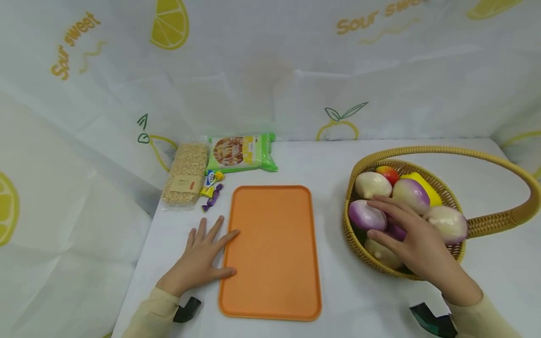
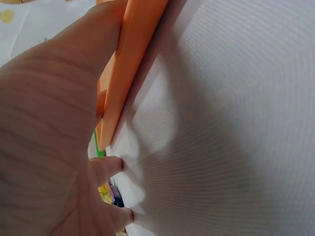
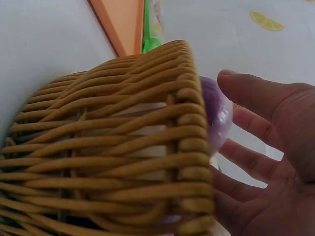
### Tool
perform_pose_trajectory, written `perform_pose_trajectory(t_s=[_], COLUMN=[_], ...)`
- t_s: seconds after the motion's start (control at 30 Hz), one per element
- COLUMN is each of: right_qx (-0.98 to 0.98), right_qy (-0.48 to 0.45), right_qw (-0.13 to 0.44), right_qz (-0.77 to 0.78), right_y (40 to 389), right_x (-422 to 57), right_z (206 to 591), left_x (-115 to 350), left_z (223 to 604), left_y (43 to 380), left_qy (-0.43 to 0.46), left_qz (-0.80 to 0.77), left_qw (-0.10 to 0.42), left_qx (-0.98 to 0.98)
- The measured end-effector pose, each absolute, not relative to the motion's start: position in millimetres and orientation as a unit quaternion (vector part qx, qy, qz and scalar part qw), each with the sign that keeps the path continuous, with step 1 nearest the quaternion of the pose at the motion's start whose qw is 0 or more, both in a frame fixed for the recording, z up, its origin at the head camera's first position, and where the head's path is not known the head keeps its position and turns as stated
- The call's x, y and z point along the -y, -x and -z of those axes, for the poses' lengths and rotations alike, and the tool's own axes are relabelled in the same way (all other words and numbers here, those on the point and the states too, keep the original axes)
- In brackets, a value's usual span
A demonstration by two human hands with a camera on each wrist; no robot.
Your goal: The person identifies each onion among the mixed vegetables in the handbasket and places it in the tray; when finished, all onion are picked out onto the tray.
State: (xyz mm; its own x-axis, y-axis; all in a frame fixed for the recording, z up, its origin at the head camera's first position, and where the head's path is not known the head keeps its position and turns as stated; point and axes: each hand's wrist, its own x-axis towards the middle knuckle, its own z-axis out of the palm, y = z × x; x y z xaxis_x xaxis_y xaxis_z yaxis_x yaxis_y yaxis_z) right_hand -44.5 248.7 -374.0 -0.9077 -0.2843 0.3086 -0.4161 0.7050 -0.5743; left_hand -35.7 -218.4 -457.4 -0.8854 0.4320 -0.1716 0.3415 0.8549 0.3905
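My left hand (image 1: 198, 260) lies with fingers spread at the left edge of an orange tray (image 1: 270, 253). Its thumb and index finger rest on the tray's rim, while other fingertips touch the white table in the left wrist view. Over a wicker basket (image 1: 357, 251) on the right, my right hand (image 1: 422, 244) reaches in, thumb and fingers parted. Closest to its fingertips is a round purple-and-white vegetable (image 1: 367, 216), like a turnip. In the right wrist view, this purple vegetable (image 3: 215, 115) shows above the basket rim, beside the thumb.
Also in the basket are more turnip-like vegetables (image 1: 411, 196), a red fruit (image 1: 388, 174) and a yellow item (image 1: 424, 187). Its tall handle (image 1: 444, 150) arches to the right. Behind the tray lie a grain pack (image 1: 186, 169), a green food packet (image 1: 243, 152) and small wrapped candies (image 1: 212, 197).
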Motion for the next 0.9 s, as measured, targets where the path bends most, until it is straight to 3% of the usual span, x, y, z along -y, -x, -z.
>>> perform_pose_trajectory(t_s=[0.47, 0.9], right_qx=[0.914, 0.920], right_qy=[-0.214, -0.204], right_qw=[0.109, 0.106], right_qz=[-0.328, -0.317], right_y=[51.4, 49.0], right_x=[-247.3, -244.2], right_z=[385.0, 359.7], left_x=[218.9, 218.2], left_z=[458.4, 459.2], left_y=[35.2, 34.7], left_qy=[-0.204, -0.204], left_qz=[-0.173, -0.177], left_qw=[0.114, 0.106], left_qx=[-0.957, -0.957])
